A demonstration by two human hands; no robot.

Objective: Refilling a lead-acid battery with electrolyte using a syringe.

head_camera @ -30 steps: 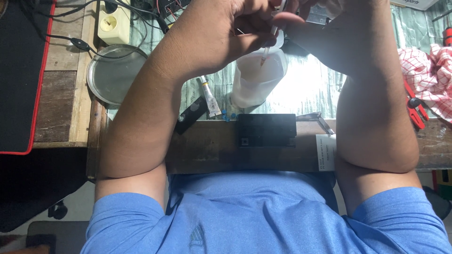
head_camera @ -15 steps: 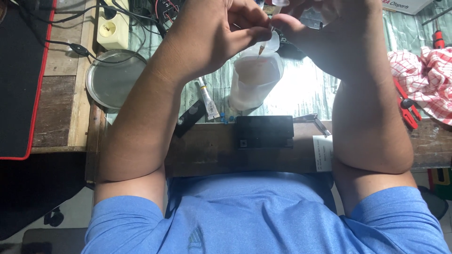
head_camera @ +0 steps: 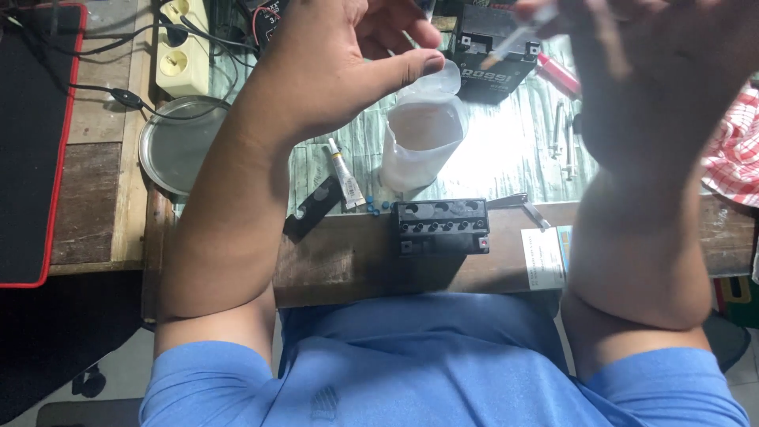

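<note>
Left hand [head_camera: 348, 55] hangs open over the plastic jug's [head_camera: 419, 142] rim; right hand [head_camera: 656, 63] pinches a thin syringe [head_camera: 518, 35].

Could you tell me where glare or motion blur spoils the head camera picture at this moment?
In the head view, strong glare whitens the table covering just right of the translucent plastic jug; the right hand is smeared by motion blur, so the thin object in its grip cannot be made out; the left hand and the black battery block stay sharp.
</note>
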